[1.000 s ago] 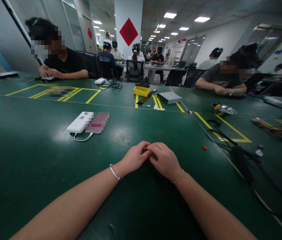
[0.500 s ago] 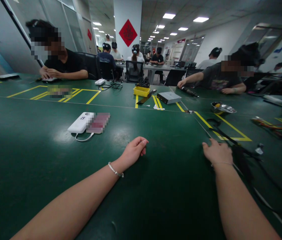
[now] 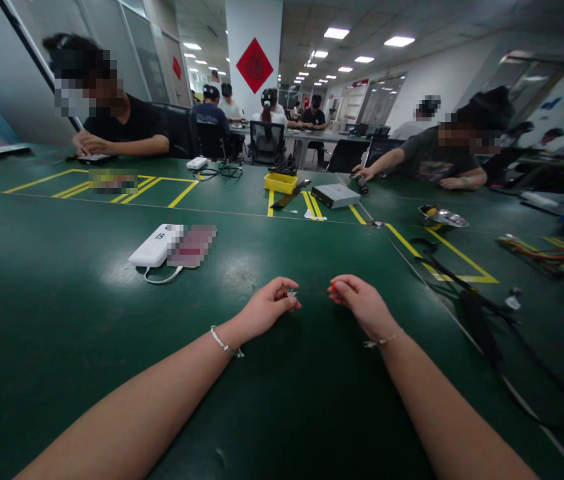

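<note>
In the head view, my left hand [image 3: 267, 307] is raised a little over the green table [image 3: 202, 387], its fingers pinched round a small silvery-white piece [image 3: 291, 294]. The piece is too small for me to name its kind. Facing it across a narrow gap, my right hand [image 3: 362, 303] pinches a small orange-red piece [image 3: 333, 286] between thumb and fingertips; most of that piece is covered. Left of my left hand lies a white power bank [image 3: 155, 247] marked 15, its short white cable running beside a blurred reddish flat object [image 3: 192, 247].
Black cables with a thick sleeve [image 3: 477, 320] lie to the right. Farther back are a yellow bin [image 3: 281, 182], a grey box [image 3: 335, 195], a metal dish [image 3: 442, 216] and bundled coloured wires [image 3: 537, 250]. Two people sit across the table, one at each side.
My right hand has come left from beside the black cables toward my left hand, with an orange-red piece now showing. My left fingers have loosened, exposing the silvery piece. The view shifted slightly.
</note>
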`<state>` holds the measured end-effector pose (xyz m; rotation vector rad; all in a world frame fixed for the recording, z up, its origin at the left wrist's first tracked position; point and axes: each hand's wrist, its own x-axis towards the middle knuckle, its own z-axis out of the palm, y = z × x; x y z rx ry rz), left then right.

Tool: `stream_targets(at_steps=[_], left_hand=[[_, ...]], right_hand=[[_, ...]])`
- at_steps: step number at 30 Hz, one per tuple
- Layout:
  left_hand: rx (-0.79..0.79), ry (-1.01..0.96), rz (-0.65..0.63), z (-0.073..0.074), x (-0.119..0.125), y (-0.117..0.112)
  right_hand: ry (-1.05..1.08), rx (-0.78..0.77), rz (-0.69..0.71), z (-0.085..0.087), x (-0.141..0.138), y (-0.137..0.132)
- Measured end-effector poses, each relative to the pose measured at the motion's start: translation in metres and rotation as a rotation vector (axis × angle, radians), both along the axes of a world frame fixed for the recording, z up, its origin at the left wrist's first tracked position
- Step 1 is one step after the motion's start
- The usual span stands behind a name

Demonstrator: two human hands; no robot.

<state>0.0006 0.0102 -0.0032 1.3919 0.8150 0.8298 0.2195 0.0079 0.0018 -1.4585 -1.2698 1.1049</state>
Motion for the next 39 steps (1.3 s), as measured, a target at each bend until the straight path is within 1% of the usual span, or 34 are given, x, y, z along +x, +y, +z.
stream_targets(at_steps=[2, 3, 5, 7, 11, 16, 22, 26, 30, 33, 37, 39], left_hand=[[-0.009, -0.017, -0.004, -0.001, 0.001, 0.0], [-0.013, -0.02, -0.005, -0.001, 0.001, 0.0], [-0.002, -0.011, -0.007, -0.003, 0.002, 0.001], [0.039, 0.023, -0.007, -0.005, 0.002, 0.001], [0.137, 0.114, 0.011, -0.007, 0.003, 0.001], [0.182, 0.16, 0.032, -0.008, 0.003, 0.0], [0.287, 0.218, 0.057, -0.007, 0.004, -0.001], [0.319, 0.252, 0.078, -0.007, 0.003, -0.002], [0.319, 0.261, 0.127, -0.006, 0.004, -0.002], [0.283, 0.249, 0.134, -0.006, 0.005, -0.002], [0.196, 0.137, 0.124, -0.006, 0.007, -0.001], [0.177, 0.075, 0.117, -0.005, 0.008, -0.002]], right_hand=[[0.296, -0.047, 0.112, 0.0, -0.029, -0.007], [0.4, -0.069, 0.148, -0.001, -0.04, -0.01], [0.531, -0.098, 0.171, -0.001, -0.052, -0.014], [0.59, -0.112, 0.145, -0.003, -0.054, -0.015], [0.618, -0.096, 0.075, -0.008, -0.049, -0.009], [0.698, -0.122, 0.16, -0.011, -0.047, -0.006], [0.738, -0.108, 0.233, -0.01, -0.049, -0.011], [0.761, -0.119, 0.277, -0.011, -0.049, -0.012], [0.79, -0.145, 0.309, -0.014, -0.049, -0.011], [0.793, -0.155, 0.325, -0.014, -0.049, -0.01], [0.792, -0.171, 0.327, -0.013, -0.049, -0.011], [0.792, -0.179, 0.317, -0.012, -0.048, -0.012]])
